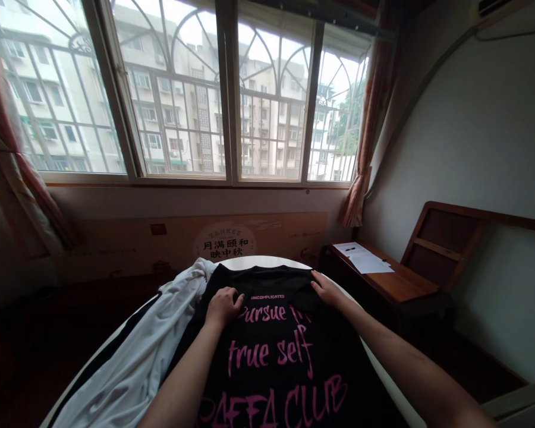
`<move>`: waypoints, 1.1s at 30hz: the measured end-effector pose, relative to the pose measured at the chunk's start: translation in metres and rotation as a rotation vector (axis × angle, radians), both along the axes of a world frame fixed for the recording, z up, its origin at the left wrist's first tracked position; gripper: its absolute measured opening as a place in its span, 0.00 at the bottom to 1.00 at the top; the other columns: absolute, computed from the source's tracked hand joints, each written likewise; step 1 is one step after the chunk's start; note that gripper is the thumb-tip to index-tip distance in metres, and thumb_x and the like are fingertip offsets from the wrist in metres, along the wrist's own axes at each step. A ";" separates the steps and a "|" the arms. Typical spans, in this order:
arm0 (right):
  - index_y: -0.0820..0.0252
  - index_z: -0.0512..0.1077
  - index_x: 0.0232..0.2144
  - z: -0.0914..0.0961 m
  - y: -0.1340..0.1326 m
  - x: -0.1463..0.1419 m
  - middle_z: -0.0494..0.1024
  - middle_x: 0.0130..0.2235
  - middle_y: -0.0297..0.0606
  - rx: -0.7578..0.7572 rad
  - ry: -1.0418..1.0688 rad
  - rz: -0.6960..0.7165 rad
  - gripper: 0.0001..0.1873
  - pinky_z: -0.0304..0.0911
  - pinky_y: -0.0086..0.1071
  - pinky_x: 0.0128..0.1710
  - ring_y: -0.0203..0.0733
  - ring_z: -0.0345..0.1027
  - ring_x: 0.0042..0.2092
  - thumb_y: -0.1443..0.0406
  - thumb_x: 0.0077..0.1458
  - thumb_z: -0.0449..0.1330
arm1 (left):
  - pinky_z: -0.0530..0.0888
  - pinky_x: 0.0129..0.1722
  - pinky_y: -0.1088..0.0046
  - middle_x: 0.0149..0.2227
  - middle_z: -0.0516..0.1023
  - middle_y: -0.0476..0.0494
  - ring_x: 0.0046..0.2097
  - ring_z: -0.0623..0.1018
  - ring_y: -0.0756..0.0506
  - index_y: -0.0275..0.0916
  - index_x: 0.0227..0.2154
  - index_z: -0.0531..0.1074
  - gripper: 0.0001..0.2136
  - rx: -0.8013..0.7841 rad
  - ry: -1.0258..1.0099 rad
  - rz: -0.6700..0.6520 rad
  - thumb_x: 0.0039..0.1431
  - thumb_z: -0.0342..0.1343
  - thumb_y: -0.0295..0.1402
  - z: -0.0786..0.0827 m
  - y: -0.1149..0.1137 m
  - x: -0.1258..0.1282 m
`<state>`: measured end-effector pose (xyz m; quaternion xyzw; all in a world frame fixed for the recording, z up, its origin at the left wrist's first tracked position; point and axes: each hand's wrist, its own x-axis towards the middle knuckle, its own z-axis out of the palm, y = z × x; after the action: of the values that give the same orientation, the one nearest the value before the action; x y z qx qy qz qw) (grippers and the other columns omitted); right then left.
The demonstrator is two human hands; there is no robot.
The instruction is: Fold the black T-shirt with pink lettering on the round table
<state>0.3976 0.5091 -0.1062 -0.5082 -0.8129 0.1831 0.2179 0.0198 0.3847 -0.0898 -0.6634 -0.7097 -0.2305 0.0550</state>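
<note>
Pink "UNCOMPLICATED", "Pursue", "true self", "CLUB" on black garment (pixel 271 331), "月满颐和映中秋" on tan panel (pixel 182 238)

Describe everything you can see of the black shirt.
The black shirt looks like soft knit fabric and lies spread on a white, curved-edged surface, its neckline at the far end, its lower end out of frame. Pink lettering includes small block "UNCOMPLICATED", then brush-style "true self" and, lower, "CLUB". The left hand touches its upper left, the right hand its upper right edge; a white garment lies against its left side.
</note>
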 end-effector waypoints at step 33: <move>0.49 0.52 0.71 -0.015 0.013 -0.026 0.45 0.74 0.44 -0.071 -0.351 -0.023 0.35 0.33 0.56 0.68 0.58 0.34 0.74 0.47 0.67 0.44 | 0.68 0.57 0.62 0.51 0.79 0.37 0.55 0.75 0.38 0.39 0.43 0.78 0.15 -0.011 0.016 -0.017 0.64 0.52 0.42 -0.002 -0.001 0.000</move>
<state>0.3720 0.5216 -0.1209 -0.5491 -0.8255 0.1177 0.0566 0.0195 0.3839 -0.0918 -0.6715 -0.7049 -0.2218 0.0550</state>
